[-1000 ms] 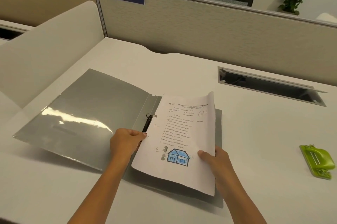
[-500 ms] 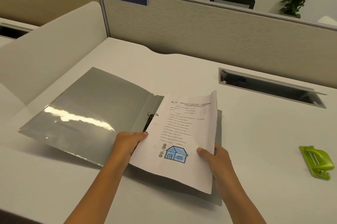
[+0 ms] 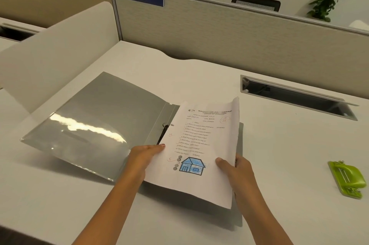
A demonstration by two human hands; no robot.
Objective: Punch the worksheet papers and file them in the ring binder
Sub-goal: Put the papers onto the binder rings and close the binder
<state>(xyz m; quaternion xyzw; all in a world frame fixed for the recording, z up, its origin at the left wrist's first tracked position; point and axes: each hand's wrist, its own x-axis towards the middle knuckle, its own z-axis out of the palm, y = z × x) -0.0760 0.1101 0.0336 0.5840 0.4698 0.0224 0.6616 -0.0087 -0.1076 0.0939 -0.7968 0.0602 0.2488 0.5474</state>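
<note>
A grey binder [image 3: 95,125] lies open on a white desk [image 3: 279,145], its cover spread to the left and its black ring clip [image 3: 164,132] showing at the spine. Both hands hold a stack of worksheets [image 3: 201,145], tilted over the binder's right half: the left hand [image 3: 143,155] grips the stack's left edge beside the clip, and the right hand [image 3: 237,171] pinches the right edge, thumb on top. A green punch [image 3: 348,178] sits well apart to the right.

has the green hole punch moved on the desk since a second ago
No. The green hole punch lies in the same spot right of the ring binder, below the desk's cable slot; only the camera shifted slightly.
</note>
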